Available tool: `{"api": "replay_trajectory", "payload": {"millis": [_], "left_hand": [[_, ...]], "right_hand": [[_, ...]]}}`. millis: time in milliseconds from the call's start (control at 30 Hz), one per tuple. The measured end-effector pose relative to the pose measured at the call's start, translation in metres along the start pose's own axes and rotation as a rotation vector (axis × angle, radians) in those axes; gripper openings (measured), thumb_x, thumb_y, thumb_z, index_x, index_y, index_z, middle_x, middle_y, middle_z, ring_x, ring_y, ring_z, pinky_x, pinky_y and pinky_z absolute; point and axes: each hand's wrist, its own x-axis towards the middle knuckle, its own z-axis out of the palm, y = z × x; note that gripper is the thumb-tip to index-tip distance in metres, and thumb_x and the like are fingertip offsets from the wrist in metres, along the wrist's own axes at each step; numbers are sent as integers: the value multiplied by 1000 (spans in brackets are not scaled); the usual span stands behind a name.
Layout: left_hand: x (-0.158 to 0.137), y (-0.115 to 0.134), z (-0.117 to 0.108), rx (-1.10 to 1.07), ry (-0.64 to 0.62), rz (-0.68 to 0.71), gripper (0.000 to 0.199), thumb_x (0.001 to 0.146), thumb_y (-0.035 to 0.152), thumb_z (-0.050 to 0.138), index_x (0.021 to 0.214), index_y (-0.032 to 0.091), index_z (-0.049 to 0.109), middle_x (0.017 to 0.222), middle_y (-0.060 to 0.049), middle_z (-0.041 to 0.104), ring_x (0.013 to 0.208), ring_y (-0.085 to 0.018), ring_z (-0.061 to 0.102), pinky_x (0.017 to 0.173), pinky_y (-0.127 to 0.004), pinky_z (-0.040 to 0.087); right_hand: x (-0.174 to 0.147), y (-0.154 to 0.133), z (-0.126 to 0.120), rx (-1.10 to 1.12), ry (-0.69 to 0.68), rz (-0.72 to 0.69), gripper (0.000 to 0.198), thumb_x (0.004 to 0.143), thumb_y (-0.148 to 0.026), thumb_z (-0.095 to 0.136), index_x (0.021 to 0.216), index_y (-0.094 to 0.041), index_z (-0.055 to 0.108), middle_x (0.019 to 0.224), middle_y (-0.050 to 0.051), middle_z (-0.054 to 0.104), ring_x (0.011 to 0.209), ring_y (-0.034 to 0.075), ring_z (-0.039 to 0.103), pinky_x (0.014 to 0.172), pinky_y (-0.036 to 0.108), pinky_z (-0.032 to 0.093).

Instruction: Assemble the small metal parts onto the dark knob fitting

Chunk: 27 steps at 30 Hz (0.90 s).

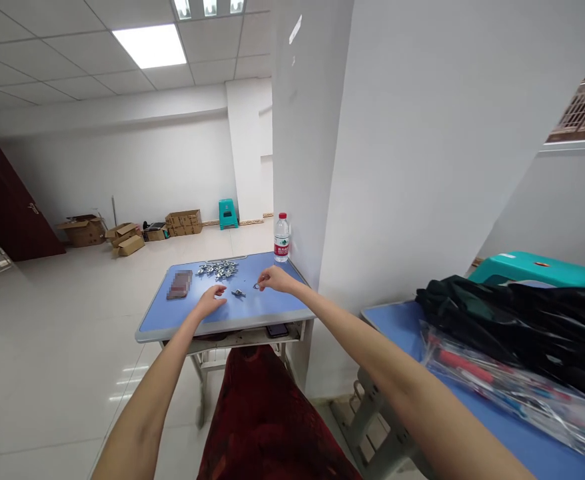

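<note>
Both my arms reach out over a small blue desk (pixel 162 319). My left hand (pixel 211 298) rests palm down on the desk top with its fingers slightly apart and nothing in it. A small dark metal part (pixel 238 293) lies just to its right. My right hand (pixel 274 278) pinches a small metal ring (pixel 257 287) close to the desk surface. A heap of several silvery metal parts (pixel 217 269) lies at the far side of the desk, beyond both hands.
A blurred flat object (pixel 179 283) lies on the desk's left. A water bottle (pixel 281 238) stands at the far right corner beside a white pillar (pixel 312 133). A phone (pixel 277 329) sits under the top. Right: second blue table (pixel 472 407) with dark cloth (pixel 517 327), plastic bag (pixel 502 380), teal stool (pixel 537 268).
</note>
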Motion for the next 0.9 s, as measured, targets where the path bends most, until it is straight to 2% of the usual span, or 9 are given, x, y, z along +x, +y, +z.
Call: {"api": "replay_trajectory", "payload": {"millis": [233, 333, 400, 500, 633, 667, 900], "left_hand": [[16, 3, 19, 88, -22, 117, 32, 94, 33, 59, 121, 16, 57, 124, -10, 58, 107, -24, 60, 91, -46, 52], [22, 5, 25, 101, -27, 143, 35, 83, 26, 70, 117, 19, 61, 117, -9, 61, 115, -25, 54, 101, -46, 43], [25, 5, 27, 102, -34, 152, 35, 81, 22, 69, 115, 21, 62, 114, -7, 62, 113, -25, 54, 100, -44, 42], [28, 4, 28, 95, -57, 172, 25, 83, 19, 65, 108, 21, 64, 109, -6, 63, 108, -24, 55, 97, -41, 43], [31, 1, 29, 80, -75, 186, 16, 85, 17, 61, 100, 22, 65, 105, -5, 64, 103, -23, 56, 92, -38, 44], [31, 0, 30, 76, -77, 187, 15, 85, 17, 60, 99, 22, 64, 104, -5, 64, 102, -23, 56, 92, -38, 44], [31, 0, 32, 55, -83, 166, 14, 85, 15, 59, 97, 22, 63, 106, -4, 64, 103, -23, 57, 90, -39, 42]], "right_hand": [[41, 12, 32, 65, -74, -25, 32, 94, -34, 59, 120, -16, 58, 120, 8, 60, 101, 21, 62, 85, 41, 54], [57, 16, 43, 101, -125, -41, 31, 94, -34, 59, 119, -16, 59, 118, 8, 61, 99, 21, 63, 84, 41, 55], [65, 19, 48, 128, -149, -48, 29, 94, -34, 59, 117, -15, 60, 115, 7, 62, 97, 20, 64, 82, 39, 55], [73, 22, 53, 167, -151, -49, 23, 93, -33, 60, 106, -14, 63, 104, 5, 66, 89, 17, 64, 79, 37, 55], [81, 28, 57, 228, -123, -43, 5, 83, -17, 65, 83, -14, 69, 77, 0, 68, 75, 15, 63, 72, 28, 49], [83, 29, 58, 244, -118, -41, 5, 80, -14, 65, 80, -15, 70, 73, -1, 68, 73, 15, 63, 70, 26, 48], [88, 28, 60, 295, -110, -15, 6, 72, -15, 62, 72, -17, 67, 65, -2, 64, 63, 12, 55, 59, 22, 41]]}}
